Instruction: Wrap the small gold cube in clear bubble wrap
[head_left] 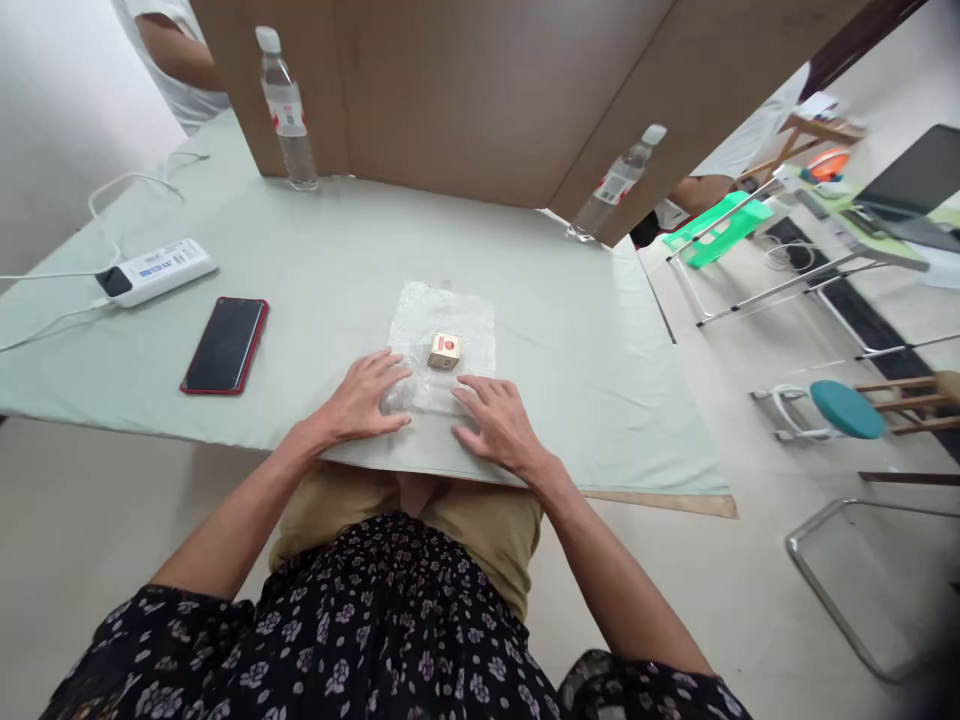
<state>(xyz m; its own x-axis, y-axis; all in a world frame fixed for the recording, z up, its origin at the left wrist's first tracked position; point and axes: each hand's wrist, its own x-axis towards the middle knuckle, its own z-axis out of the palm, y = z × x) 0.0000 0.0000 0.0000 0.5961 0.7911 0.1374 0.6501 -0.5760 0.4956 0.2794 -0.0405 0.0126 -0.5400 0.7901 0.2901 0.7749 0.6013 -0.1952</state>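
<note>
A small cream-coloured box (pixel 445 350) with a red mark on top sits on a flat sheet of clear bubble wrap (pixel 480 320) in front of me. My left hand (pixel 367 395) rests at the sheet's left near corner, fingers spread, holding nothing. On the other side my right hand (pixel 495 415) lies over the near right part of the sheet, its fingers apart and likewise without anything in them. Neither hand touches the box; it lies a little beyond the fingertips, between them.
A phone with a red edge (pixel 225 345) and a white power bank with cables (pixel 161 272) lie to the left. Water bottles (pixel 289 120) (pixel 616 187) stand before a tall cardboard screen (pixel 465 100). People's arms show behind it. The cloth-covered table's near edge (pixel 435 478) runs below my hands.
</note>
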